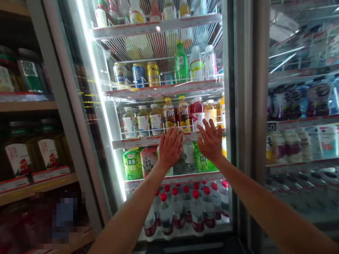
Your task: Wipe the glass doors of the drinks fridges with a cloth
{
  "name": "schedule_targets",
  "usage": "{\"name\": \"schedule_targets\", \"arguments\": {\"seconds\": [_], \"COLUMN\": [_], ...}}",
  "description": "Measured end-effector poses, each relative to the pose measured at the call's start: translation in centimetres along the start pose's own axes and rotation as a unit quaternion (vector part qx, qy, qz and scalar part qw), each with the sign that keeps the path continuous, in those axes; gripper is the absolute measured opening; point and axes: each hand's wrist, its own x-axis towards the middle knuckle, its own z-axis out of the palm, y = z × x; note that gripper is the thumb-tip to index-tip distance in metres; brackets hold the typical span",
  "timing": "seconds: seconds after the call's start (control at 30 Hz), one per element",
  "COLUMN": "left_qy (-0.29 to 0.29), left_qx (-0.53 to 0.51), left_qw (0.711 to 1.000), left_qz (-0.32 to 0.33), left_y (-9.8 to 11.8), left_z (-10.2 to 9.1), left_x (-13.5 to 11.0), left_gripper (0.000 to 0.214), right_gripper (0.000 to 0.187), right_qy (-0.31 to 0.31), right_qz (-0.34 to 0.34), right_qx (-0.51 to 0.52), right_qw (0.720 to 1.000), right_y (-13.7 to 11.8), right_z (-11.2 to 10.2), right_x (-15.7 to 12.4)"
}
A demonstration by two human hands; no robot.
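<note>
My left hand (pixel 171 149) presses against the front edge of the middle shelf (pixel 137 142), just below two yellow-capped tea bottles (pixel 169 113). A small pale patch shows by its fingertips; what lies under them is hidden. My right hand (pixel 210 141) is open with spread fingers, before the right part of the same shelf. Near its fingertips stands a red drink bottle (pixel 197 107) with a white label. Behind and below the hands, green drink packs (pixel 132 164) and a pink-red pack (pixel 148 158) stand on the lower shelf.
Water bottles with red caps (pixel 196 208) fill the cooler's bottom. Cans (pixel 153 74) and a green bottle (pixel 181 62) stand higher up. A bright light strip (pixel 99 91) runs down the left side. To the right is a metal door frame (pixel 259 106); shelved jars (pixel 19 151) are at left.
</note>
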Motion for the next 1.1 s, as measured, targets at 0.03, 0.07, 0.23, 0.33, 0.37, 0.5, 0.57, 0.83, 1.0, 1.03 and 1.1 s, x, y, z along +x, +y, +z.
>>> {"name": "schedule_targets", "arguments": {"seconds": [0.03,0.07,0.23,0.33,0.37,0.5,0.57,0.83,1.0,1.03,1.1], "left_qy": [-0.009,-0.005,0.11,0.098,0.069,0.025,0.042,0.095,0.029,0.037,0.068], "left_qx": [-0.001,0.006,0.067,0.05,0.034,0.006,0.025,0.044,0.024,0.033,0.05], "left_qw": [1.0,1.0,0.966,0.979,0.991,1.0,0.998,0.981,0.998,0.995,0.984], "left_qz": [0.008,-0.006,-0.224,-0.173,-0.109,0.013,-0.035,-0.165,-0.056,-0.083,-0.156], "left_y": [-0.2,-1.0,-5.8,-3.2,-1.8,0.9,-0.8,-0.4,1.8,1.0,-0.9], "left_z": [-0.2,-0.5,-2.4,-1.2,-0.6,0.5,-0.3,-0.2,0.5,0.1,-0.7], "left_x": [-0.1,-0.3,-0.7,-0.2,-0.1,-0.5,-1.0,-0.6,-1.3,-1.6,-1.9], "left_gripper": [0.043,0.043,0.05,0.047,0.046,0.044,0.044,0.045,0.042,0.043,0.044], "right_gripper": [0.048,0.048,0.047,0.047,0.047,0.05,0.051,0.048,0.051,0.051,0.05], "right_qy": [0.004,0.008,0.012,0.013,0.014,0.012,0.009,0.015,0.013,0.013,0.016], "right_qz": [-0.002,-0.004,-0.008,-0.008,-0.009,-0.011,-0.009,-0.005,-0.012,-0.013,-0.014], "right_qx": [0.001,0.002,-0.004,-0.01,-0.01,-0.004,0.002,-0.002,-0.002,-0.001,-0.002], "right_qw": [1.0,1.0,1.0,1.0,1.0,1.0,1.0,1.0,1.0,1.0,1.0], "right_y": [0.0,0.0,0.0,0.0,0.0,0.2,0.2,0.1,0.3,0.3,0.3], "right_z": [0.0,0.0,0.0,0.0,0.0,0.1,0.2,0.1,0.3,0.3,0.3], "right_x": [0.0,0.0,0.1,0.1,0.0,0.0,0.0,0.0,-0.1,-0.1,-0.1]}}
